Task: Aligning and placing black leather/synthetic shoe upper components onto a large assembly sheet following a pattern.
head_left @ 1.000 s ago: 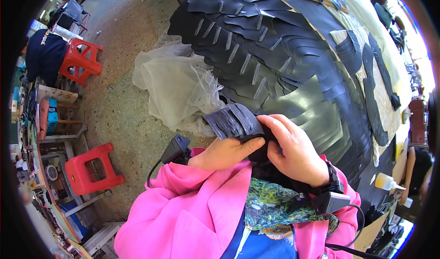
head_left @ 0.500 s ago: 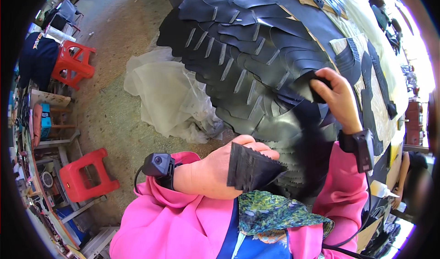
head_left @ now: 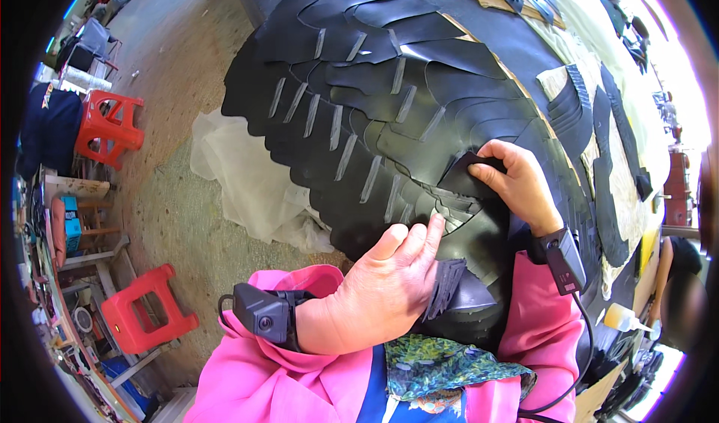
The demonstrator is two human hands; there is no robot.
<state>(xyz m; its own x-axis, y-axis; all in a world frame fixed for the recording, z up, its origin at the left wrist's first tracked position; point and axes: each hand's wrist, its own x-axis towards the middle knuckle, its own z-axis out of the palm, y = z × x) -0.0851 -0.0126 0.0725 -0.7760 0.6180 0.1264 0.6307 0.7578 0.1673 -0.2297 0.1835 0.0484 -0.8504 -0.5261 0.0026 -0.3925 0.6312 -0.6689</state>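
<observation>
Rows of overlapping black leather-like pieces (head_left: 329, 64), several with narrow grey strips across them, cover the work surface before me. My left hand (head_left: 382, 284) is over their near side, index finger stretched onto a small fan of layered pieces (head_left: 442, 206). A stack of thin black pieces (head_left: 453, 288) sticks out from under that hand, held by its lower fingers, which are mostly hidden. To the right, my right hand (head_left: 520, 183) pinches a dark leather-like piece (head_left: 466, 174) between thumb and fingers, low against the layered sheets.
Crumpled translucent plastic sheeting (head_left: 240, 176) lies at the left beside the black pieces. Two red stools, one farther (head_left: 108, 129) and one nearer (head_left: 150, 308), stand on the floor. A squeeze bottle (head_left: 622, 318) is at the right, near another person's arm (head_left: 660, 281).
My right hand has come down onto the sheets with its piece. The left hand has turned, its index finger now reaching the layered pieces. The black layers appear shifted left in view.
</observation>
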